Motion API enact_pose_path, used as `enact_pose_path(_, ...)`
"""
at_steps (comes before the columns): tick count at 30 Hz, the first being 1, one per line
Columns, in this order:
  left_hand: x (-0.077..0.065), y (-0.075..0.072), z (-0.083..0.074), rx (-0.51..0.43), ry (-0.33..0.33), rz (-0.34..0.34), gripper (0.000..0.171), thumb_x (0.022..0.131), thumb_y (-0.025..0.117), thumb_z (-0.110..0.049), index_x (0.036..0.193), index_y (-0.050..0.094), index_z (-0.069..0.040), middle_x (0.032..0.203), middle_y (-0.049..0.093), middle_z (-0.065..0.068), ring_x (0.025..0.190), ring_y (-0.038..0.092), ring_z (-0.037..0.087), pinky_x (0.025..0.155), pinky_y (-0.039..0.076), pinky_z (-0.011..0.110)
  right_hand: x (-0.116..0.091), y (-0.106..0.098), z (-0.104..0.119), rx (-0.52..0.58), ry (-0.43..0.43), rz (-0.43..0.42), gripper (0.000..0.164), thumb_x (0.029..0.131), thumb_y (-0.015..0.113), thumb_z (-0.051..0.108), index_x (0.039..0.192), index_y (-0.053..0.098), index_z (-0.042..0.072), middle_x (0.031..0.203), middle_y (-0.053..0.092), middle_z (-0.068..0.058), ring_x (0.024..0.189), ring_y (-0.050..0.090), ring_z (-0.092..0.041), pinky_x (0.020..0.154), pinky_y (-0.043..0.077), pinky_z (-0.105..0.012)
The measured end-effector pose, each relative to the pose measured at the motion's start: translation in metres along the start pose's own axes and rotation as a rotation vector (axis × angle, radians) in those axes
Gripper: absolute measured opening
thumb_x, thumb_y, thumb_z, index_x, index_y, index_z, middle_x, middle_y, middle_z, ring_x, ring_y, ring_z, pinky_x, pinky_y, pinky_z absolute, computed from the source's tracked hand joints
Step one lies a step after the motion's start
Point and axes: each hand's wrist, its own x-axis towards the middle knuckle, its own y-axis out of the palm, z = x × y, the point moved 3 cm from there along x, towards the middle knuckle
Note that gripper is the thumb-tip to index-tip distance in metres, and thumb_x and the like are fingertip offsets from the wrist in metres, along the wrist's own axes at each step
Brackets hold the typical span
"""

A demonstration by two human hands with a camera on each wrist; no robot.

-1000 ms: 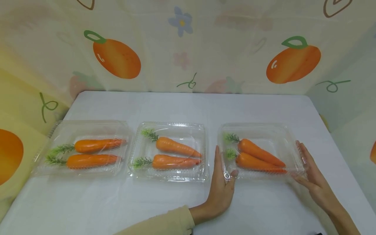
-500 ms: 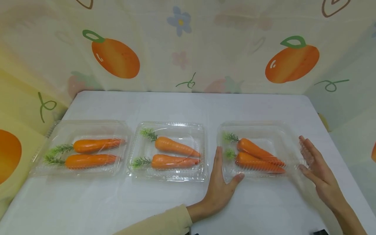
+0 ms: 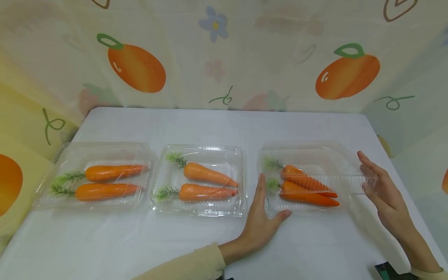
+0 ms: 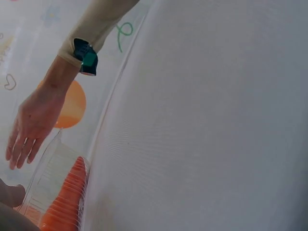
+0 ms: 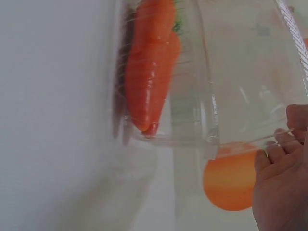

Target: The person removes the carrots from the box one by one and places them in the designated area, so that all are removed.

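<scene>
Two orange carrots with green tops (image 3: pixel 308 193) lie in the right-hand clear plastic clamshell box (image 3: pixel 315 210) in the head view. Its hinged lid (image 5: pixel 250 72) stands tilted up, front edge raised above the carrots. My right hand (image 3: pixel 385 196) pinches the lid's right end between thumb and fingers; the right wrist view shows the fingertips at its edge. At the box's left side is my left hand (image 3: pixel 259 229), fingers straight along the wall and thumb spread at the front left corner. In the left wrist view, a carrot (image 4: pixel 65 202) shows through the ribbed plastic.
Two more clear boxes, the middle one (image 3: pixel 196 212) and the left one (image 3: pixel 101 205), hold two carrots each. All stand in a row on the white table (image 3: pixel 210 124). Behind hangs a fruit-patterned cloth (image 3: pixel 266 74). A dark device (image 3: pixel 388 271) sits at my right wrist.
My right hand has moved up and slightly right, raising the front edge of the lid off the box. The left hand stays at the box's left side, its thumb spread wider.
</scene>
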Motion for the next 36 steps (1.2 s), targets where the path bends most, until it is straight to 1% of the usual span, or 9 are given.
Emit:
enact_pose_path(6, -0.002, 0.003, 0.001, -0.016, -0.027, 0.016, 0.102, 0.086, 0.076, -0.024, 0.158, 0.005, -0.011, 0.165, 0.007, 0.003, 0.149, 0.012, 0.02, 0.12, 0.014, 0.045, 0.005, -0.005, 0.007, -0.137, 0.014, -0.011, 0.052, 0.091, 0.033, -0.024, 0.142, 0.032, -0.015, 0.155, 0.031, -0.023, 0.137, 0.035, -0.02, 0.112, 0.028, -0.016)
enact_pose_path(9, -0.004, 0.004, 0.0, -0.014, -0.035, 0.028, 0.101, 0.087, 0.075, -0.025, 0.158, 0.004, -0.012, 0.165, 0.006, 0.003, 0.149, 0.012, 0.02, 0.12, 0.014, 0.045, 0.007, -0.008, 0.008, -0.16, 0.01, -0.01, 0.053, 0.091, 0.033, -0.024, 0.143, 0.031, -0.015, 0.154, 0.033, -0.022, 0.136, 0.036, -0.019, 0.11, 0.029, -0.015)
enact_pose_path(13, -0.004, 0.003, 0.0, -0.008, -0.038, 0.026, 0.101, 0.088, 0.074, -0.024, 0.159, 0.003, -0.014, 0.165, 0.006, 0.002, 0.149, 0.012, 0.019, 0.12, 0.014, 0.046, 0.013, -0.011, 0.006, -0.112, -0.02, -0.013, 0.055, 0.088, 0.032, -0.028, 0.142, 0.033, -0.015, 0.152, 0.036, -0.023, 0.134, 0.038, -0.022, 0.109, 0.032, -0.015)
enact_pose_path(16, -0.003, 0.003, 0.0, -0.015, -0.044, 0.03, 0.101, 0.088, 0.074, -0.021, 0.159, 0.002, -0.015, 0.164, 0.006, -0.001, 0.149, 0.012, 0.017, 0.12, 0.013, 0.044, 0.019, -0.012, 0.008, -0.192, -0.01, -0.033, 0.051, 0.089, 0.034, -0.027, 0.139, 0.035, -0.017, 0.15, 0.041, -0.021, 0.132, 0.04, -0.022, 0.108, 0.034, -0.015)
enact_pose_path(20, 0.0, 0.002, -0.001, -0.01, -0.039, 0.027, 0.1, 0.088, 0.073, -0.018, 0.159, 0.002, -0.015, 0.164, 0.006, -0.001, 0.149, 0.011, 0.016, 0.121, 0.013, 0.043, 0.029, -0.012, 0.013, -0.398, 0.047, -0.05, 0.042, 0.094, 0.038, -0.019, 0.136, 0.036, -0.017, 0.147, 0.045, -0.019, 0.133, 0.042, -0.016, 0.108, 0.034, -0.015)
enact_pose_path(24, 0.002, 0.001, -0.002, 0.012, -0.023, 0.019, 0.101, 0.086, 0.073, -0.015, 0.158, 0.002, -0.013, 0.164, 0.006, 0.003, 0.149, 0.012, 0.019, 0.12, 0.013, 0.045, 0.037, -0.014, 0.015, -0.415, 0.021, -0.052, 0.042, 0.094, 0.038, -0.019, 0.135, 0.037, -0.016, 0.144, 0.05, -0.014, 0.135, 0.042, -0.016, 0.11, 0.033, -0.016)
enact_pose_path(26, 0.004, 0.0, -0.002, 0.018, -0.019, 0.016, 0.103, 0.085, 0.073, -0.013, 0.158, 0.002, -0.012, 0.164, 0.005, 0.003, 0.149, 0.011, 0.018, 0.12, 0.013, 0.044, 0.041, -0.015, 0.014, -0.359, -0.005, -0.051, 0.044, 0.092, 0.036, -0.022, 0.136, 0.036, -0.016, 0.143, 0.052, -0.01, 0.134, 0.043, -0.017, 0.109, 0.033, -0.016)
enact_pose_path(31, 0.008, -0.002, -0.002, -0.008, -0.015, 0.001, 0.105, 0.082, 0.076, -0.012, 0.158, 0.003, -0.012, 0.164, 0.004, 0.002, 0.149, 0.01, 0.017, 0.121, 0.012, 0.043, 0.049, -0.017, 0.014, -0.348, -0.01, -0.038, 0.046, 0.093, 0.036, -0.021, 0.138, 0.035, -0.014, 0.141, 0.053, -0.006, 0.132, 0.044, -0.015, 0.107, 0.035, -0.015)
enact_pose_path(36, 0.012, -0.002, -0.002, -0.033, -0.041, -0.004, 0.114, 0.079, 0.083, -0.024, 0.159, 0.002, -0.014, 0.165, 0.002, -0.001, 0.149, 0.009, 0.016, 0.121, 0.011, 0.047, 0.057, -0.02, 0.015, -0.444, 0.016, -0.043, 0.048, 0.096, 0.041, -0.015, 0.142, 0.038, -0.004, 0.142, 0.053, 0.0, 0.129, 0.045, -0.01, 0.105, 0.035, -0.011)
